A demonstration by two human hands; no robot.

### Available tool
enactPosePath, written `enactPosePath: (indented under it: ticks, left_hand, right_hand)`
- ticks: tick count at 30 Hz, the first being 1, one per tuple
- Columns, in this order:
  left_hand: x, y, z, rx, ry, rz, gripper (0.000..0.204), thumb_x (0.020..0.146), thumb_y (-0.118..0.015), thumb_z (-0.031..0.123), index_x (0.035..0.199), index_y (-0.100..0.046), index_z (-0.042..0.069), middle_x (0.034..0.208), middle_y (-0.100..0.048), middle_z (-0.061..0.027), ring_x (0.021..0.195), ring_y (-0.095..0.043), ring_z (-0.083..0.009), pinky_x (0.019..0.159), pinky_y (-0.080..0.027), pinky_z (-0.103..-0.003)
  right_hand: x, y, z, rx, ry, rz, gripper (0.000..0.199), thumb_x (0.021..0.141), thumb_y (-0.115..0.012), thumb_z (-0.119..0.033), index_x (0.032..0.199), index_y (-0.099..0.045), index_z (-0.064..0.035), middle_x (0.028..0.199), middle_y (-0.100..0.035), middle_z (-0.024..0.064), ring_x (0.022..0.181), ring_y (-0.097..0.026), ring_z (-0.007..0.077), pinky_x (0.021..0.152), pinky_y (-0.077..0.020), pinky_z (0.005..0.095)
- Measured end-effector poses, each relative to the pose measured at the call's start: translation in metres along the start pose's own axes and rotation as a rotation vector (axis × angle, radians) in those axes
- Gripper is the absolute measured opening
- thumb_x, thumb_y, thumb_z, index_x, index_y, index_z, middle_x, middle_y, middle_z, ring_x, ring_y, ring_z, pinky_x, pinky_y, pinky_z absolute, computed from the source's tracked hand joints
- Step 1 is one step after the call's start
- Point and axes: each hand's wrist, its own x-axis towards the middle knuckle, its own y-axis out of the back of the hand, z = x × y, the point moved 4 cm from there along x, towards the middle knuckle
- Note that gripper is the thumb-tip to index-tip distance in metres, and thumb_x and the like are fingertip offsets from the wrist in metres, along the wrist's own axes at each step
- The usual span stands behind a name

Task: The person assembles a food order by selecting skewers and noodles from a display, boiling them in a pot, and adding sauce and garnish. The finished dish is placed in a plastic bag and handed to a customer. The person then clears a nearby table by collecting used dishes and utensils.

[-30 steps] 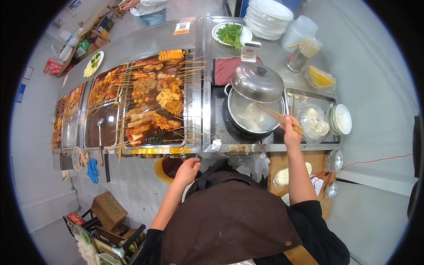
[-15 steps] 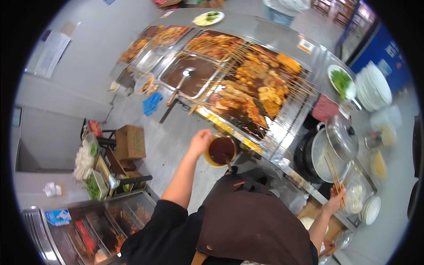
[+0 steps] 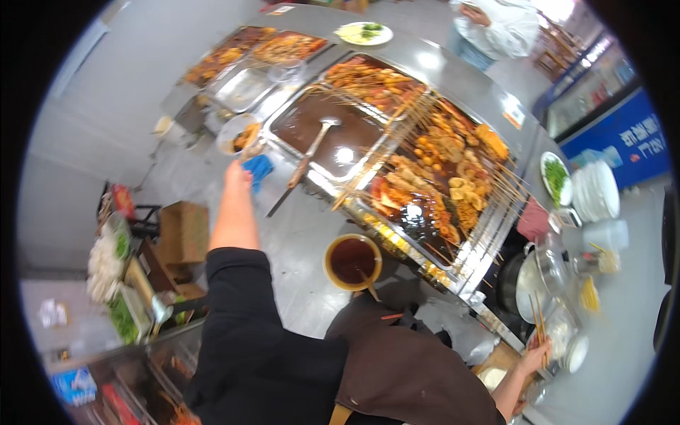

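My left hand [image 3: 239, 175] is stretched out to the far left, beside a blue cloth [image 3: 259, 168] and just short of a clear bowl [image 3: 236, 137] with orange-brown food in it. Blur hides what its fingers do. On the right, my right hand [image 3: 540, 353] is closed round a pair of long wooden chopsticks [image 3: 538, 316], their tips over a pot [image 3: 525, 292] with pale contents. A long-handled ladle [image 3: 312, 149] rests across a tray of dark broth [image 3: 287, 129]. Below the counter edge stands a yellow-rimmed bucket [image 3: 328, 263] of dark red liquid, a handle sticking out.
Skewered food fills a large tray [image 3: 432, 185] in front of me. White plates [image 3: 595, 190] are stacked at right, near a plate of chopped greens [image 3: 556, 178]. A person in white [image 3: 496, 28] stands across the counter. A cardboard box [image 3: 183, 230] is at left.
My left hand has gone from beside the bucket to the far left, by the blue cloth. The right hand keeps the chopsticks near the pot. The view has shifted, bringing a person into sight.
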Motion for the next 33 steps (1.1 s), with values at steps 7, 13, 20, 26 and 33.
enactPosePath:
  ticks: [7,13,20,26,33]
  left_hand:
    - [0.094,-0.021,0.030,-0.236,0.111,-0.052,0.038,0.094,-0.069,0.029,0.123,-0.054,0.011,0.100,-0.058,-0.0111,0.083,-0.060,-0.0221,0.065,-0.053,-0.032]
    - [0.104,-0.013,0.019,-0.453,0.172,-0.069,0.025,0.089,-0.064,0.005,0.111,-0.053,0.001,0.087,-0.056,-0.0111,0.072,-0.057,-0.0191,0.062,-0.054,-0.029]
    - [0.083,-0.011,0.038,-0.678,0.409,-0.318,0.034,0.084,-0.064,-0.005,0.107,-0.042,-0.014,0.090,-0.051,-0.0132,0.068,-0.054,-0.0191,0.063,-0.053,-0.030]
    - [0.010,-0.003,0.060,-0.621,0.255,-0.329,0.045,0.087,-0.071,0.006,0.122,-0.044,0.001,0.101,-0.051,-0.0126,0.082,-0.057,-0.0181,0.077,-0.054,-0.038]
    - [-0.163,0.008,0.037,-0.227,-0.058,-0.779,0.037,0.095,-0.066,0.029,0.123,-0.049,0.011,0.124,-0.054,-0.0107,0.121,-0.055,-0.0231,0.101,-0.048,-0.050]
  right_hand:
    - [-0.040,-0.002,-0.045,-0.096,0.042,0.089,0.045,0.105,-0.055,-0.041,0.130,-0.057,-0.0032,0.110,-0.069,0.0107,0.097,-0.068,0.0174,0.080,-0.0544,0.0279]
    - [-0.056,-0.015,-0.057,-0.136,0.054,0.147,0.043,0.106,-0.052,-0.041,0.128,-0.058,-0.0045,0.111,-0.068,0.0101,0.098,-0.068,0.0178,0.081,-0.0533,0.0275]
    - [-0.061,-0.027,-0.056,-0.108,0.026,0.137,0.042,0.106,-0.053,-0.039,0.128,-0.058,-0.0026,0.111,-0.069,0.0108,0.096,-0.068,0.0182,0.079,-0.0542,0.0275]
    - [-0.061,-0.030,-0.052,-0.090,0.027,0.115,0.045,0.106,-0.053,-0.040,0.128,-0.058,-0.0014,0.111,-0.068,0.0113,0.097,-0.068,0.0185,0.080,-0.0541,0.0272]
    - [-0.049,-0.016,-0.031,-0.034,-0.029,0.151,0.044,0.106,-0.053,-0.040,0.129,-0.057,-0.0018,0.114,-0.068,0.0124,0.100,-0.068,0.0201,0.082,-0.0545,0.0302]
